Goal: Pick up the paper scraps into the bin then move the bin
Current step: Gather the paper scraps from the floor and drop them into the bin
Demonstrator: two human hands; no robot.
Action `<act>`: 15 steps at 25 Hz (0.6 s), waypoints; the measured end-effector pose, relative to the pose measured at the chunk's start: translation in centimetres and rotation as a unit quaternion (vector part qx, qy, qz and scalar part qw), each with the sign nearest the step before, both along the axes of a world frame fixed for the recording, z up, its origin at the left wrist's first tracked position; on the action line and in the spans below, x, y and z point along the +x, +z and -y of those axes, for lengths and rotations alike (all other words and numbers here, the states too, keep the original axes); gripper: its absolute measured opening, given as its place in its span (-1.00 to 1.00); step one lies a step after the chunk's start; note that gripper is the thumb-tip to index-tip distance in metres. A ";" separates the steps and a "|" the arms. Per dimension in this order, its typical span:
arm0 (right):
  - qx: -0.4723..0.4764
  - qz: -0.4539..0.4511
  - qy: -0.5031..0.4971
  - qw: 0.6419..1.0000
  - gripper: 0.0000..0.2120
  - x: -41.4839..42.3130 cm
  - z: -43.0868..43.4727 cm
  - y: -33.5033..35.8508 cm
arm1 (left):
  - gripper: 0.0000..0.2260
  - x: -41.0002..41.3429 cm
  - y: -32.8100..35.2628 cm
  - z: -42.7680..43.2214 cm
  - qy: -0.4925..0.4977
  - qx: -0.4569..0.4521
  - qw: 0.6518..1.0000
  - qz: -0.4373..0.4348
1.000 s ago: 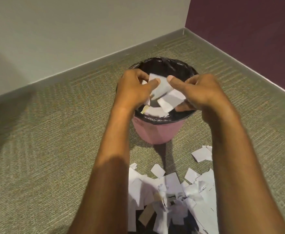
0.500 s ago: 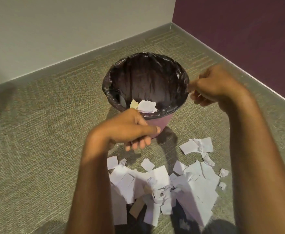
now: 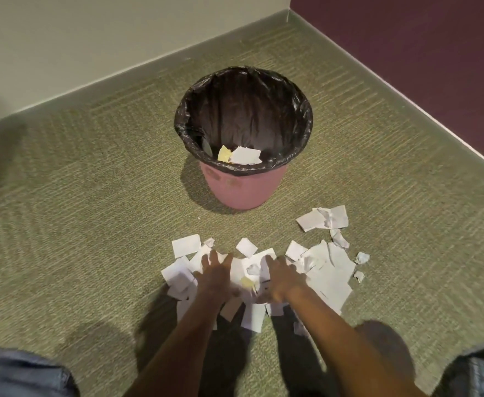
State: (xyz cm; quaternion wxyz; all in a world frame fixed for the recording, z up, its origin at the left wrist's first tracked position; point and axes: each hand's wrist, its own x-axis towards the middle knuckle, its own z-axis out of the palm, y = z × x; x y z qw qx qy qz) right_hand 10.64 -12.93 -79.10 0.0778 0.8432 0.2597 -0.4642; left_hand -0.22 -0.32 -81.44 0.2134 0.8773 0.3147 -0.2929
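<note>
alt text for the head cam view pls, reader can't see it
A person's left hand and right hand reach down onto a pile of torn white paper scraps on green carpet. Beyond them stands a round pink plastic bin with a black liner, a few scraps already inside.

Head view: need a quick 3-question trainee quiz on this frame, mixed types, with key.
1. True or false: the pink bin stands upright on the carpet and is lined with a black bag.
2. Where are the left hand and right hand? A) holding the bin's rim B) down on the scrap pile in front of the bin C) raised above the bin
3. Fill in: inside the bin, a white scrap lies next to a ___ one.
Key: 1 true; 2 B; 3 yellow.
</note>
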 end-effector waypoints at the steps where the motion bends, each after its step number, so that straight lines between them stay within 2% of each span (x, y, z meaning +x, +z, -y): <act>1: -0.014 0.015 0.022 1.000 0.10 -0.9 0.3 -0.7 | -0.09 -0.4 -0.4 0.0 -0.008 -0.004 1.000 -0.017; 4: -0.026 0.071 0.071 0.995 -0.06 -2.5 0.9 -1.7 | -0.13 -2.0 -1.8 0.1 -0.023 0.025 0.999 -0.032; 7: -0.002 0.158 0.127 0.979 -0.30 -3.7 1.4 -3.5 | -0.29 -3.2 -3.2 0.5 -0.046 0.083 0.995 0.005; 11: 0.005 0.175 0.158 0.972 -0.47 -4.0 0.9 -3.9 | -0.36 -3.2 -3.5 1.0 -0.069 0.090 0.993 -0.009; 15: 0.052 0.174 0.180 0.967 -0.67 -3.3 0.1 -1.9 | -0.45 -2.8 -3.8 1.8 -0.076 0.092 0.993 0.025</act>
